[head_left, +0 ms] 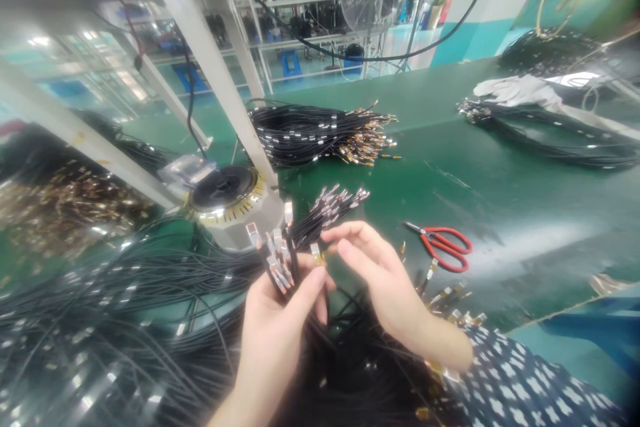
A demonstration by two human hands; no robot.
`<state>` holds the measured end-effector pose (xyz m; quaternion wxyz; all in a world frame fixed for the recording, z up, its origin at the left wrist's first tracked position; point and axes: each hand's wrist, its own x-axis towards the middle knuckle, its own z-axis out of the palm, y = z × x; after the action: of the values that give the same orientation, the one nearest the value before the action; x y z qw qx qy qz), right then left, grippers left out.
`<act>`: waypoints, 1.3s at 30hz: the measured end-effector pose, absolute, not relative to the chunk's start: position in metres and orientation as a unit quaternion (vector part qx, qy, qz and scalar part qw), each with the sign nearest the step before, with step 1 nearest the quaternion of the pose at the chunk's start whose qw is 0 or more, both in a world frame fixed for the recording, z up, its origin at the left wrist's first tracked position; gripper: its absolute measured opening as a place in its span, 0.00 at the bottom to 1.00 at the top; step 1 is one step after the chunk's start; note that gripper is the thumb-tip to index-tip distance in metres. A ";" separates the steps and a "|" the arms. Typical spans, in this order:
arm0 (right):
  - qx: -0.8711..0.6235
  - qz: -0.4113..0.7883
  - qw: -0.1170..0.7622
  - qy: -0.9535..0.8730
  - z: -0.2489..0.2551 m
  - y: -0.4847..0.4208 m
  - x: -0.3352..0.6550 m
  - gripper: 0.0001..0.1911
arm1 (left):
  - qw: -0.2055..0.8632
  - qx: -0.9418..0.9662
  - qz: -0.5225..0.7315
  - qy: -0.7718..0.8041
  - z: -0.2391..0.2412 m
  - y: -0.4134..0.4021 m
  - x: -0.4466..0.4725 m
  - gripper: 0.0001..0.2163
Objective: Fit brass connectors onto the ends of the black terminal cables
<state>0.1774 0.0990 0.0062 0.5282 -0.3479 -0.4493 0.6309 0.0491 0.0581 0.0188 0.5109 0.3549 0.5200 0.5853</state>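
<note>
Setting: green worktop (500, 167) in a factory hall, metal frame legs rising beyond the hands.
Far left of the hands: a blurred heap of gold-tipped terminals (55, 207), and below it a wide spread of loose black wires (100, 333) not yet gathered.
Ahead-left of the hands: a round dial-like fixture (225, 197) at the foot of a frame leg.
Left hand (280, 320): clenched around a small bunch of black wires (277, 260), their metal ends standing upright above the fist.
Between the hands: a single terminal end (316, 253), pinched at the fingertips where both hands meet.
Right hand (380, 273): thumb and forefinger closed on that single end, just beside the bunch.
Progress, as judged: only a few ends collected in the fist; most wires lie unsorted to the left.
Beyond the hands: a tidy bundle (320, 133) with gold tips, seemingly finished.
Right of the hands: red scissors (443, 247), lying untouched.
</note>
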 end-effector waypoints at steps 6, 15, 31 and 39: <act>-0.333 0.648 0.472 -0.497 0.009 0.102 0.179 0.09 | 0.509 0.367 0.578 0.521 0.020 0.057 0.050 0.07; -0.344 0.613 0.505 -0.502 0.013 0.100 0.180 0.08 | 0.522 0.305 0.587 0.538 0.021 0.059 0.050 0.10; -0.344 0.542 0.532 -0.552 0.016 0.102 0.179 0.07 | 0.564 0.281 0.586 0.509 0.018 0.065 0.053 0.09; -0.306 0.696 0.443 -0.476 0.017 0.110 0.186 0.07 | 0.570 0.335 0.573 0.485 0.020 0.064 0.050 0.06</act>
<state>0.1859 0.1098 0.0170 0.4426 -0.3062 -0.4755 0.6959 0.0496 0.0636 0.0203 0.5698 0.3351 0.4850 0.5726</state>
